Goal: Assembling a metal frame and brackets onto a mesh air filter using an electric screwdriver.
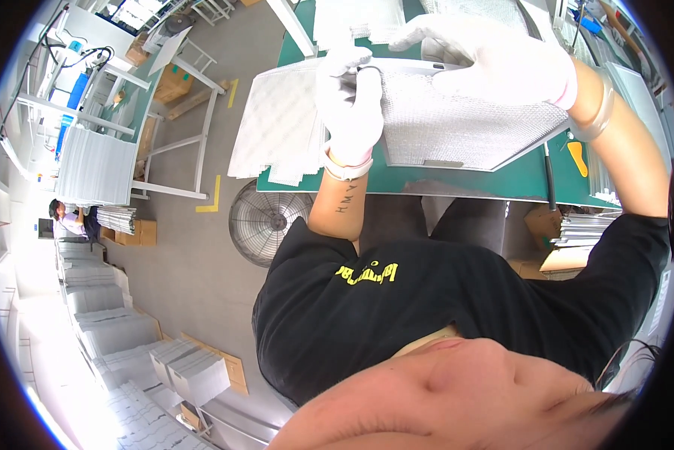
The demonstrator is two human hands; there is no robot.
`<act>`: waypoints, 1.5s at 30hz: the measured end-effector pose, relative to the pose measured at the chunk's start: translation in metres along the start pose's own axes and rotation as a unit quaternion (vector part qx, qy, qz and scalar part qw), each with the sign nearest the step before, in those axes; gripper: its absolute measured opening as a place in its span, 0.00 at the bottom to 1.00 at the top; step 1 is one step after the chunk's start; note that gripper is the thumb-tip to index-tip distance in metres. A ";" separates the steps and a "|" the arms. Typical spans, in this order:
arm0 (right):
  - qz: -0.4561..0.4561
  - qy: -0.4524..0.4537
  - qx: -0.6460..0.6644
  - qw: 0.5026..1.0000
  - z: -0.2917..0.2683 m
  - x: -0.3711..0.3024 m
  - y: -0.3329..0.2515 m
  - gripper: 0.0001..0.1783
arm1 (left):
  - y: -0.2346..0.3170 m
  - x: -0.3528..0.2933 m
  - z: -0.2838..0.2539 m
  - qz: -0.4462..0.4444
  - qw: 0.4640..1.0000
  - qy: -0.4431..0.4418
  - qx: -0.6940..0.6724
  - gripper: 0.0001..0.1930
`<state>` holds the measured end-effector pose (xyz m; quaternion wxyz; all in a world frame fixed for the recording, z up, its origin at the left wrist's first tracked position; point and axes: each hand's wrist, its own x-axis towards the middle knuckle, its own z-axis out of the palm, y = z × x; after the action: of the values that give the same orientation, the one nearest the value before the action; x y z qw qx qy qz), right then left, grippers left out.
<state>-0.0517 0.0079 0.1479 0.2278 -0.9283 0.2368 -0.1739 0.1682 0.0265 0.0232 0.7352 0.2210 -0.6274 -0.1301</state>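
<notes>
A silver mesh panel [472, 127] in a thin metal frame lies tilted over the green-topped table in front of me. My left hand [350, 105], in a white glove, is at the panel's left corner with its fingers curled and pinched together. A small dark bit shows at those fingertips, too small to name. My right hand [498, 67], also gloved, bends over the panel's far edge. Its thumb lies on the near side of the frame, the fingers reach beyond it, and the index finger stretches toward my left hand. Glare washes out parts of both gloves.
Loose mesh sheets [277, 124] lie left of the panel, overhanging the green table [419, 180]. A yellow-handled tool [577, 159] is at the right. A round floor fan [269, 223] stands below the table's left end. Stacked panels [97, 165] and a distant person [68, 220] are far left.
</notes>
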 end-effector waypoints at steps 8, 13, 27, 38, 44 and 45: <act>-0.045 -0.051 -0.101 0.993 0.000 0.008 -0.002 0.27 | -0.006 -0.001 -0.002 0.011 0.999 -0.024 -0.041 0.13; -0.144 0.069 -0.345 0.925 0.014 -0.004 -0.008 0.21 | -0.005 -0.001 -0.001 0.021 0.999 -0.024 -0.009 0.13; -0.031 0.128 -0.289 0.948 -0.032 -0.040 -0.060 0.15 | -0.027 -0.018 -0.009 0.028 0.995 -0.043 0.086 0.16; 0.582 0.179 -0.269 0.746 0.178 -0.292 0.146 0.23 | 0.011 0.087 0.038 -0.206 0.829 -0.474 -0.215 0.20; 0.430 0.304 -0.080 0.846 0.164 -0.317 0.126 0.17 | 0.003 0.017 0.134 0.391 0.705 -0.552 0.213 0.24; 0.443 0.309 0.035 0.841 0.140 -0.308 0.097 0.18 | 0.003 0.012 0.135 0.378 0.728 -0.516 0.249 0.25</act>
<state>-0.2806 0.1393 -0.0842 0.2281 -0.6141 0.6747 -0.3400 0.0379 0.0019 0.0511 0.2054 0.0395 -0.9516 0.2251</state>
